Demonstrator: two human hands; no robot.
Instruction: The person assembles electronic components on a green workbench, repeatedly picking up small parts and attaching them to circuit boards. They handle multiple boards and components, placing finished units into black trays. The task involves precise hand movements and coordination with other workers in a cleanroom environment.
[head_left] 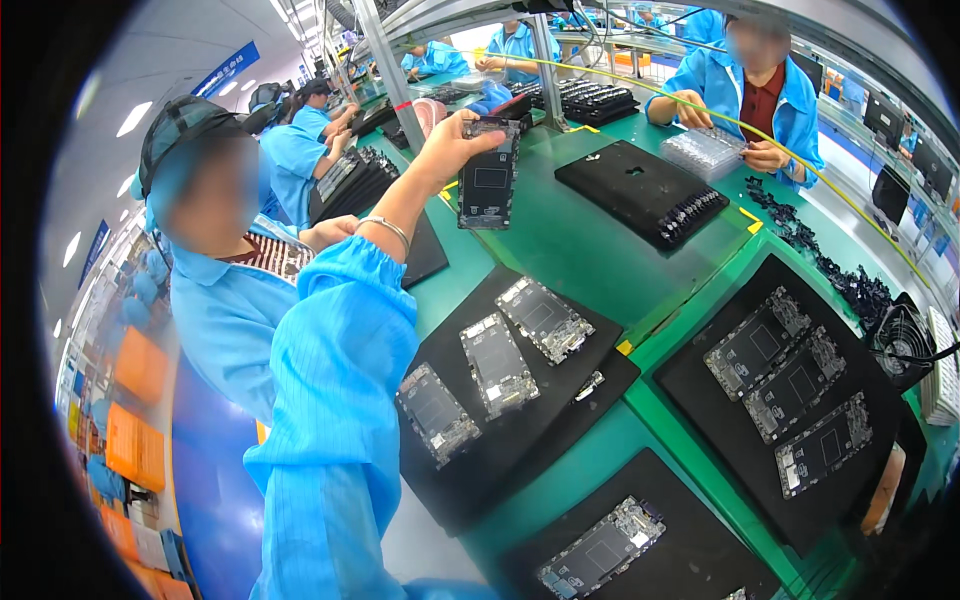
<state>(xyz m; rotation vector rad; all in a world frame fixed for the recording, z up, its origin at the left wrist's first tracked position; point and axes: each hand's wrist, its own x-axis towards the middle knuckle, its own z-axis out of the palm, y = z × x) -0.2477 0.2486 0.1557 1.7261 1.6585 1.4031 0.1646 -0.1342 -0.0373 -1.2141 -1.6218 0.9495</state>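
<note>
Reaching far forward, my left hand (455, 152) is closed round the upper end of a dark phone frame (488, 205), which hangs upright above the green bench. My thumb presses on its face. Below it, a black foam mat (440, 500) carries several phone frames with circuit boards, among them a silvery one (497, 365). On the right, another black mat (690, 365) bears 3 more, including a phone frame (757, 343). A tan shape (884, 490) at that mat's right edge may be my right hand; its fingers cannot be made out.
A co-worker (220, 300) stands close on the left; another person (755, 90) handles a clear tray (705, 152) across the bench. Nearby are a black tray stack (625, 185), dark loose parts (850, 290), a small fan (900, 340) and a metal post (392, 75). A yellow cable (800, 165) crosses overhead.
</note>
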